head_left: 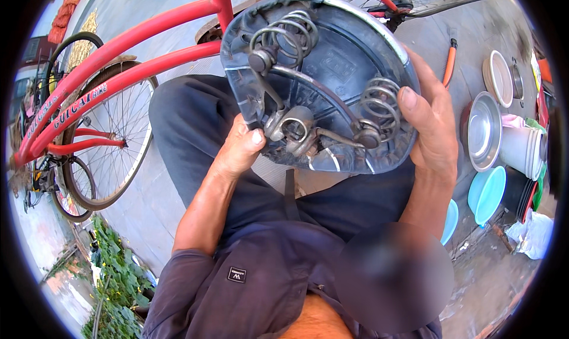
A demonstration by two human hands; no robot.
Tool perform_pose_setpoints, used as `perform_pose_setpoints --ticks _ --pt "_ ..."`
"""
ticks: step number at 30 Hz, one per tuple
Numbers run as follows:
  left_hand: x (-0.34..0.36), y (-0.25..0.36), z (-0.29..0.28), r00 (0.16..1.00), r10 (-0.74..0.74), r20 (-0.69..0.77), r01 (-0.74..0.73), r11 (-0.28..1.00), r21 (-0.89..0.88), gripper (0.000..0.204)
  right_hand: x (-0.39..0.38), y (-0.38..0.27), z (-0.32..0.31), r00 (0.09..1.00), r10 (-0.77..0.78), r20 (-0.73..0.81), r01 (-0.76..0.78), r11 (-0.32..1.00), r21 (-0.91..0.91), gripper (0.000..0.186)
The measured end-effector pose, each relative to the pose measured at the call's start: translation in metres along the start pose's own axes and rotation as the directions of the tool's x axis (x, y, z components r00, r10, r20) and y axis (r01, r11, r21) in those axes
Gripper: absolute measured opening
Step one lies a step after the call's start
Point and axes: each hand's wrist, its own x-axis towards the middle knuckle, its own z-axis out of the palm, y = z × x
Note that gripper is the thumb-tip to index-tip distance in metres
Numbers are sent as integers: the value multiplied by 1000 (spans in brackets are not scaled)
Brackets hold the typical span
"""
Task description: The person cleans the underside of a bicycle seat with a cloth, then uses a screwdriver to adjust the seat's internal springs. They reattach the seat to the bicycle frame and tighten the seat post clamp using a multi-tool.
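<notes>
I hold a bicycle saddle [332,60] upside down over my lap, its dark plastic underside facing me. Two coil springs [379,99], bent metal rails and a seat clamp [294,125] sit on that underside. My left hand [240,149] grips the saddle's lower left edge, thumb beside the clamp. My right hand [430,120] wraps the right edge, thumb pressing near the right-hand spring.
A red bicycle frame [118,60] and spoked wheel [112,137] stand close on my left. To the right lie metal bowls [483,131], blue basins [487,194], a white bucket [521,149] and an orange-handled tool [449,63] on the pavement. Green plants [115,268] grow lower left.
</notes>
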Motion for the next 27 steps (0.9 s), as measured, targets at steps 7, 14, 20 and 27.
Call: perform_pose_setpoints --ticks 7,14,20,27 --pt "-1 6 10 995 7 99 -12 999 52 69 -1 0 4 994 -74 -83 76 997 29 60" --pt "-7 10 11 997 -47 62 43 997 59 92 -8 1 15 967 -223 -121 215 974 -73 57" --pt "-4 8 14 998 -4 61 3 1000 9 73 -4 1 14 976 -186 -110 176 980 -97 56" --pt "-1 2 10 997 -12 81 9 999 32 64 -1 -1 15 986 -110 -123 111 994 -2 55"
